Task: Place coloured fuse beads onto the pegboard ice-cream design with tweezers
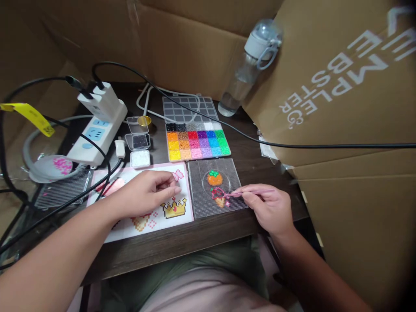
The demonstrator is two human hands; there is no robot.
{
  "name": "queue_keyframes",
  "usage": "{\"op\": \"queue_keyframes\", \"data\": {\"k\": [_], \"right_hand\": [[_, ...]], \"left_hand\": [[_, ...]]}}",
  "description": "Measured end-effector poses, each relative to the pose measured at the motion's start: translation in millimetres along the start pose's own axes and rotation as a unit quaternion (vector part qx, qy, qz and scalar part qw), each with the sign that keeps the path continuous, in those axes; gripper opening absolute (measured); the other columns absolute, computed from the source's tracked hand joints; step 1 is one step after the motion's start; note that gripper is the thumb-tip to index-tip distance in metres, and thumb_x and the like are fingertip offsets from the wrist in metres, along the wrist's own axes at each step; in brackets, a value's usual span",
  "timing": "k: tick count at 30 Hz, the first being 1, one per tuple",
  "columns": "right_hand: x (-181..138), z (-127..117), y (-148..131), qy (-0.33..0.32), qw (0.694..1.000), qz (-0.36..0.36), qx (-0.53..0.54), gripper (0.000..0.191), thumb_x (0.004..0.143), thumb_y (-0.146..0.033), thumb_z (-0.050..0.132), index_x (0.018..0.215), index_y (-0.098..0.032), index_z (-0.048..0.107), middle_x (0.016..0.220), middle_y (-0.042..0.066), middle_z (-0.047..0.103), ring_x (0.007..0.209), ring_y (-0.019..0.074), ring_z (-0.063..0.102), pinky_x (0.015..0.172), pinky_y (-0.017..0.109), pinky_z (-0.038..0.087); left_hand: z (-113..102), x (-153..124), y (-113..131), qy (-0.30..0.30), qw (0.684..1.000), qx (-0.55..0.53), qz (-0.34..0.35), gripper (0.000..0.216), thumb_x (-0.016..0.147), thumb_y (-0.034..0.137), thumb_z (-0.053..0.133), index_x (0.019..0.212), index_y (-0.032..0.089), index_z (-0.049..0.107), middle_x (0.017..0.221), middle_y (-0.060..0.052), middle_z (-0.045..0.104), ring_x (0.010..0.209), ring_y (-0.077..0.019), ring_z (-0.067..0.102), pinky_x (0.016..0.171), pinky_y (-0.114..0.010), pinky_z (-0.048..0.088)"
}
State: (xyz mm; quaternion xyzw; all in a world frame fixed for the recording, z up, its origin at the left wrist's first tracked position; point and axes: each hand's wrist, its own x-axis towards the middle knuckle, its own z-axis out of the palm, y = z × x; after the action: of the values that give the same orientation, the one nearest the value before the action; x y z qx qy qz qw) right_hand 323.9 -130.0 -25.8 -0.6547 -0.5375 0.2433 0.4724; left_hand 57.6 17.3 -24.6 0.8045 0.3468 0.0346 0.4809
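Note:
In my right hand (271,206) is a pair of pink tweezers (256,192), pinched between thumb and fingers. Their tip reaches over a clear pegboard (203,206), at a small ice cream cone of beads (219,198) with a red top. Above the cone on the same board sits an orange bead figure (214,178) with green leaves. My left hand (152,190) rests on a printed pattern sheet (186,219), its fingers curled in and its thumb alongside; nothing shows in it. A printed gold crown (174,209) lies beside that hand, and part of the sheet is covered by it.
Behind the pegboard lies an open bead box (198,141) sorted by colour. Small lidded cases (140,159) stand left of it. A white power strip (95,134) with black cables fills the left. A water bottle (238,78) stands at the back, against cardboard walls (201,47).

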Motion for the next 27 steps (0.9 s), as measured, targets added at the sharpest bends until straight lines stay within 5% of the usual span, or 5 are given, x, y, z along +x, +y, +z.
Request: {"op": "queue_keyframes", "data": {"k": [27], "right_hand": [[-2.7, 1.8, 4.4, -0.024, 0.999, 0.038, 0.019, 0.016, 0.084, -0.024, 0.065, 0.076, -0.023, 0.079, 0.078, 0.004, 0.078, 0.072, 0.0194, 0.074, 0.069, 0.029, 0.060]], "left_hand": [[-0.7, 0.9, 0.5, -0.005, 1.000, 0.008, -0.009, 0.032, 0.085, 0.046, 0.053, 0.069, 0.018, 0.055, 0.056, 0.006, 0.043, 0.052, -0.0077, 0.038, 0.052, -0.022, 0.032]]}}
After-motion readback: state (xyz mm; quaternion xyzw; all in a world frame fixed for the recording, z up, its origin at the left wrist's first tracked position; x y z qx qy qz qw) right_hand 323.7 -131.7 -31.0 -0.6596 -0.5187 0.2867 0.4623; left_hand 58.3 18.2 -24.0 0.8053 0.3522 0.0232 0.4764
